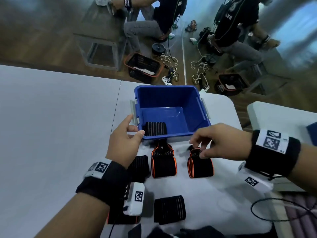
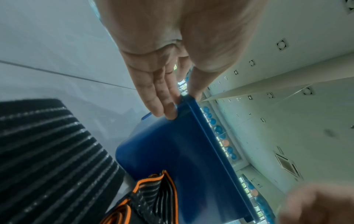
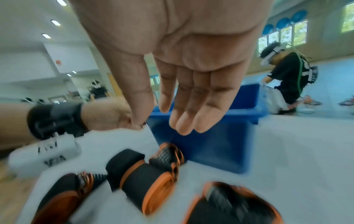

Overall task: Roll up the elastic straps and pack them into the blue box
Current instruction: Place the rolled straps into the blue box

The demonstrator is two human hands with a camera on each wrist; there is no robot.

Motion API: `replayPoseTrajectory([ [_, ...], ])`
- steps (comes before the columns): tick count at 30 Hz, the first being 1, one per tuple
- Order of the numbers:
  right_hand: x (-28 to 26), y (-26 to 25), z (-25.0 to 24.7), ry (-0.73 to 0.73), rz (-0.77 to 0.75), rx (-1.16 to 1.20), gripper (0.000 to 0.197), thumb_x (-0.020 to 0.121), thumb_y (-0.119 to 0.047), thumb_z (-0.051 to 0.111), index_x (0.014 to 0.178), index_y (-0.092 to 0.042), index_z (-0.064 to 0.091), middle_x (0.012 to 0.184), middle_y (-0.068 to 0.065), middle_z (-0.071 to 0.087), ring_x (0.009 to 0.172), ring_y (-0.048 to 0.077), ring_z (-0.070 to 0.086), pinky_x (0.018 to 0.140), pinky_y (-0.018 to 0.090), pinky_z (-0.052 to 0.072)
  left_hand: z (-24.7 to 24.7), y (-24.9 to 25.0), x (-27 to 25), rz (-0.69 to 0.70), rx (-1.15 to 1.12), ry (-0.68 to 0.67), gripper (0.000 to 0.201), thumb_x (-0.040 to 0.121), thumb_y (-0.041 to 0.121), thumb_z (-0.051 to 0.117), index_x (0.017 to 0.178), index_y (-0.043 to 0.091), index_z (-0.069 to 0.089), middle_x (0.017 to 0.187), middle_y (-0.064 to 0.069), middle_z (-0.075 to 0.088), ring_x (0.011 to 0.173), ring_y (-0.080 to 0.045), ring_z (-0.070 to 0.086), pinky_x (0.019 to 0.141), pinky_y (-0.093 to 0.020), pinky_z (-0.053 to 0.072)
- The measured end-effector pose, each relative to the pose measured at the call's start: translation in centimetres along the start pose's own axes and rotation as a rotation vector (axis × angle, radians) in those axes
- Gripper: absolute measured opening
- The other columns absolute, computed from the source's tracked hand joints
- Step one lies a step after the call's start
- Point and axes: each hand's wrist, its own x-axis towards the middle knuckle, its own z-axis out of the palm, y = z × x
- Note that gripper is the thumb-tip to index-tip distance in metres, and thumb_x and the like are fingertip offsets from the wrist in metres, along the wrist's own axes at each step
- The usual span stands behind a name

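The blue box (image 1: 169, 109) stands open on the white table, with one rolled black strap (image 1: 155, 128) in its near left corner. My left hand (image 1: 135, 126) pinches that corner, thumb on the rim (image 2: 195, 91) and straight fingers (image 2: 168, 109) against the outer wall. In front of the box lie two orange-edged straps, one in the middle (image 1: 163, 166) and one on the right (image 1: 200, 166). My right hand (image 1: 199, 148) hovers over the right strap's loose end with relaxed fingers (image 3: 184, 121), and the right wrist view shows nothing in it.
More straps lie nearer to me: a black striped roll (image 1: 139, 167) by my left wrist, a flat black one (image 1: 169, 209) and an orange-edged one (image 1: 120, 219). A black cable (image 1: 274, 210) loops at the right. Beyond the table's far edge (image 1: 68, 73) people sit beside floor baskets (image 1: 142, 67).
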Motion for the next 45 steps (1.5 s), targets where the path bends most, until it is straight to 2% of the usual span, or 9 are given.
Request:
replayPoseTrajectory([
  [5,0.4,5.9,5.8,-0.022,0.191,-0.165,0.076,0.069,-0.035,0.084,0.136,-0.029,0.048,0.129,-0.008,0.053,0.117,0.014,0.054,0.097,0.026,0.044,0.1,-0.2,0.1,0.000,-0.006,0.011,0.066,0.092,0.022,0.070,0.151,0.029,0.041,0.097,0.006,0.067,0.088,-0.020,0.072,0.088,-0.049,0.059],
  [9,1.4,7.8,8.7,-0.042,0.174,-0.168,0.097,0.060,-0.035,0.087,0.144,-0.028,0.038,0.140,-0.004,0.046,0.124,0.019,0.049,0.103,0.030,0.042,0.1,0.0,0.0,-0.003,-0.010,0.009,0.065,0.093,0.019,0.069,0.151,0.027,0.040,0.100,0.002,0.067,0.086,-0.017,0.073,0.089,-0.048,0.059],
  [14,2.3,8.5,10.4,-0.072,0.135,-0.292,0.089,0.067,-0.036,0.081,0.144,-0.028,0.037,0.136,-0.002,0.050,0.125,0.021,0.047,0.104,0.036,0.043,0.2,0.0,0.0,-0.010,-0.001,0.005,0.066,0.094,0.020,0.068,0.152,0.028,0.038,0.098,0.004,0.067,0.092,-0.018,0.072,0.093,-0.049,0.057],
  [24,1.3,6.9,9.1,-0.120,0.210,-0.166,0.055,0.067,-0.030,0.077,0.116,-0.027,0.052,0.101,-0.005,0.065,0.090,0.017,0.062,0.076,0.034,0.055,0.3,0.6,-0.2,-0.011,-0.012,-0.001,0.066,0.095,0.016,0.067,0.153,0.024,0.037,0.095,0.003,0.067,0.085,-0.013,0.074,0.094,-0.049,0.057],
  [30,-1.4,0.6,2.8,-0.028,0.080,-0.026,0.059,0.066,-0.037,0.083,0.117,-0.036,0.054,0.099,-0.017,0.065,0.086,0.001,0.062,0.075,0.020,0.052,0.4,0.7,-0.1,-0.032,-0.037,0.002,0.066,0.095,0.015,0.067,0.153,0.024,0.038,0.094,0.004,0.067,0.079,-0.008,0.073,0.094,-0.048,0.057],
  [35,1.4,-4.0,-3.9,0.131,-0.030,-0.078,0.058,0.066,-0.039,0.087,0.115,-0.034,0.056,0.097,-0.020,0.063,0.083,0.000,0.059,0.071,0.005,0.042,0.4,0.8,-0.1,-0.040,-0.060,-0.001,0.066,0.094,0.015,0.068,0.153,0.023,0.039,0.091,0.003,0.066,0.084,-0.018,0.073,0.092,-0.049,0.058],
  [36,3.0,-4.4,-4.7,0.152,-0.032,-0.118,0.057,0.066,-0.038,0.087,0.114,-0.032,0.056,0.097,-0.019,0.062,0.083,0.003,0.058,0.071,0.006,0.041,0.3,0.8,-0.1,-0.044,-0.060,-0.002,0.067,0.094,0.015,0.068,0.153,0.023,0.039,0.092,0.003,0.066,0.084,-0.019,0.073,0.090,-0.048,0.059],
  [39,9.3,-4.4,-5.9,0.164,-0.032,-0.218,0.059,0.065,-0.034,0.087,0.116,-0.024,0.060,0.103,-0.006,0.066,0.092,0.016,0.061,0.080,0.029,0.049,0.3,0.7,-0.1,-0.054,-0.060,-0.005,0.067,0.093,0.017,0.068,0.153,0.023,0.039,0.096,0.001,0.066,0.084,-0.021,0.073,0.086,-0.047,0.060],
  [45,19.4,-3.5,-4.4,0.061,0.062,-0.453,0.059,0.067,-0.034,0.086,0.115,-0.019,0.057,0.104,0.002,0.064,0.100,0.028,0.062,0.084,0.037,0.053,0.3,0.9,-0.2,-0.057,-0.043,-0.019,0.066,0.093,0.017,0.068,0.152,0.025,0.040,0.095,0.005,0.065,0.080,-0.020,0.071,0.082,-0.044,0.061],
])
